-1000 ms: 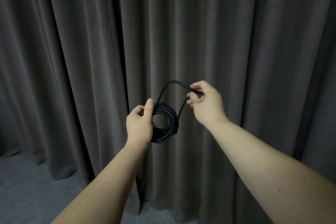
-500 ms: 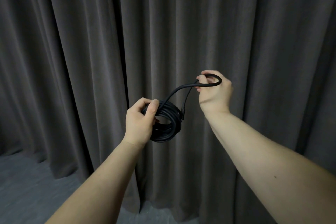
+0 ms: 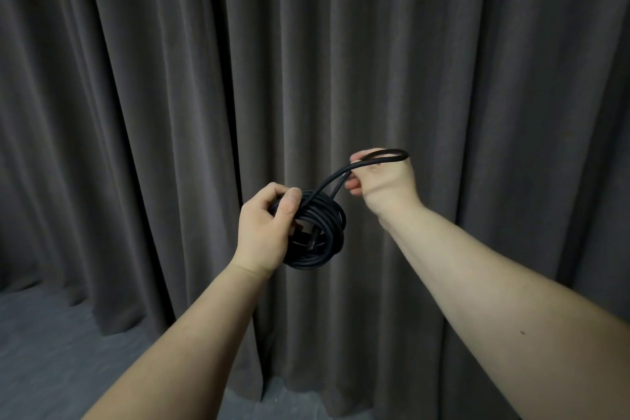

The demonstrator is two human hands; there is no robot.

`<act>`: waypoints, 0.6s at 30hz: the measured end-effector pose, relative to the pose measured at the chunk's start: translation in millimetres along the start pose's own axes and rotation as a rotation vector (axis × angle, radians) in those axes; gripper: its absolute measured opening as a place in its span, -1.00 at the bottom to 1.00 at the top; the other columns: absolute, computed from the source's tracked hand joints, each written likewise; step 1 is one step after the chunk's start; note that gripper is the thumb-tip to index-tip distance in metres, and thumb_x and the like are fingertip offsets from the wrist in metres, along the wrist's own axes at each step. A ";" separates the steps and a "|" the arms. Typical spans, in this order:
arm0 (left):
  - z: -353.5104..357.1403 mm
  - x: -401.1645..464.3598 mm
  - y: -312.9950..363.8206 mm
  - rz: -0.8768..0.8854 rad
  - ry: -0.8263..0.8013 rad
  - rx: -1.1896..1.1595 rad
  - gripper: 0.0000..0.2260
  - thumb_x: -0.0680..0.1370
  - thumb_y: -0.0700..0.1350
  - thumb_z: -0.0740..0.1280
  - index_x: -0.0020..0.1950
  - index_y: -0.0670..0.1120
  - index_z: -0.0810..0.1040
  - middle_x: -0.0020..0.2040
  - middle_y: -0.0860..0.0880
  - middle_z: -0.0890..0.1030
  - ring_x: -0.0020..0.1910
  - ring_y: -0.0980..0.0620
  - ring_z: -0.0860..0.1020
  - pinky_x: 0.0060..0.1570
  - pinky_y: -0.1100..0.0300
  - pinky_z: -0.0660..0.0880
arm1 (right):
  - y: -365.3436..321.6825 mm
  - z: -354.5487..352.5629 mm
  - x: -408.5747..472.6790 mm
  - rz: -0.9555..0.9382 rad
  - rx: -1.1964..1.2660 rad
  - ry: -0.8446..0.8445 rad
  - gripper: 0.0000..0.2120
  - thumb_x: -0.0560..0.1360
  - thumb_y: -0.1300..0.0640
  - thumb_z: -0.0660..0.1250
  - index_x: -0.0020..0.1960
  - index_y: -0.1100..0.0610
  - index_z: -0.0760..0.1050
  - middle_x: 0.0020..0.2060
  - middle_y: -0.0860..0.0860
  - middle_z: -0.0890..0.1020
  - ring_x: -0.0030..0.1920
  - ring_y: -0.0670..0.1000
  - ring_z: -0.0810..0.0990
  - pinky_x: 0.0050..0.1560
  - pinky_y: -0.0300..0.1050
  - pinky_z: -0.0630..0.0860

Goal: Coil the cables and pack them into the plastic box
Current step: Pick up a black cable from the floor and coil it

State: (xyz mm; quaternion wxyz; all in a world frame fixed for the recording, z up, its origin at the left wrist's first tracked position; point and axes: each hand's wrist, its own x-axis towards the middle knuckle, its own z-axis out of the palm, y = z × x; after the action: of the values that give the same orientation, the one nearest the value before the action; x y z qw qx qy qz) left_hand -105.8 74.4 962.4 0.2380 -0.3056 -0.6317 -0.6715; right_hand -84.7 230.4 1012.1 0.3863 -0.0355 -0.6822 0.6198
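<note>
- Your left hand grips the black cable where it is wound into a bundle of loops, thumb pressed over the top strands and fingers curled through the middle; the bundle hangs in the air in front of the curtain, resting on nothing.
- Your right hand pinches the loose tail of the same cable, which runs up from the bundle and bends into a small loop above your fingers.
- A plug end shows inside the bundle, near its lower middle.
- The plastic box is not in view, so nothing is packed yet; only floor shows at the lower left.
- Likely risk: if your left thumb eases off, the stacked loops can spring apart and the coil unwinds.
- Pulling the tail hard with your right hand could drag a strand out of the bundle or tighten it into a kink.
- The small upper loop may twist on itself and snag as you lay it down.
</note>
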 end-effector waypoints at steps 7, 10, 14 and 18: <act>4.4 3.6 -3.7 0.020 0.119 -0.013 -0.71 0.47 0.15 0.31 -0.29 -0.05 0.48 -0.48 0.14 0.47 -0.46 0.19 0.41 -0.36 0.33 0.39 | 0.1 2.7 -10.9 0.318 -0.070 -0.499 -0.82 0.52 0.24 0.16 -0.07 0.13 0.54 -0.23 0.11 0.55 -0.25 0.03 0.50 -0.20 -0.11 0.43; 11.6 3.5 -0.7 0.061 0.139 0.018 -0.65 0.40 0.24 0.25 -0.28 -0.05 0.50 -0.43 0.14 0.51 -0.38 0.17 0.46 -0.28 0.26 0.43 | 8.6 -3.3 -12.9 0.505 0.100 -0.614 -0.73 0.39 0.05 0.13 0.02 0.11 0.47 -0.23 0.12 0.51 -0.30 0.06 0.50 -0.22 -0.08 0.45; 19.0 2.8 3.0 0.065 0.164 0.032 -0.60 0.38 0.26 0.26 -0.26 -0.09 0.50 -0.43 0.15 0.51 -0.37 0.18 0.47 -0.25 0.27 0.44 | 12.0 -8.9 -18.7 0.534 0.256 -0.634 -0.64 0.52 -0.04 0.06 0.06 0.13 0.54 -0.12 0.11 0.59 -0.22 0.04 0.55 -0.15 -0.07 0.46; 11.1 8.6 -6.6 -0.035 0.260 -0.001 -0.68 0.43 0.25 0.30 -0.31 0.02 0.48 -0.40 0.10 0.53 -0.31 0.03 0.53 -0.16 -0.01 0.52 | 8.3 -13.2 -25.0 0.362 0.056 -0.547 -0.73 0.55 -0.10 0.18 -0.02 0.04 0.56 -0.15 0.03 0.57 -0.17 -0.02 0.53 -0.12 -0.06 0.45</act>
State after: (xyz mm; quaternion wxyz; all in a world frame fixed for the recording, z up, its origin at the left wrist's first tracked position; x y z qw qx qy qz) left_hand -115.2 86.5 964.0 0.3058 -0.2049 -0.6005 -0.7099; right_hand -63.2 229.9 991.9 0.0732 0.0221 -0.7260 0.6835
